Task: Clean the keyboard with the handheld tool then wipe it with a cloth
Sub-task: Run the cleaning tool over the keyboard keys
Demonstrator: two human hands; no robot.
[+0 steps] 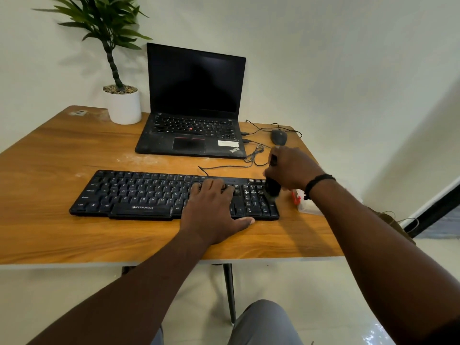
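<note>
A black keyboard [139, 195] lies across the wooden table [62, 235], near its front edge. My left hand [211, 212] rests flat on the keys right of the middle, fingers straight and thumb along the front edge. My right hand [291, 168] grips a black handheld brush [272, 189] upright, its lower end on the number pad at the keyboard's right end. The brush is blurred. A clear packet with a red part [298, 199] lies just right of the keyboard, partly behind my right wrist; I cannot tell whether it holds a cloth.
An open black laptop [194, 108] stands behind the keyboard. A wired mouse [278, 136] and loose cables [254, 155] lie to its right. A potted plant in a white pot [124, 105] is at the back left. The table's right edge is near my right hand.
</note>
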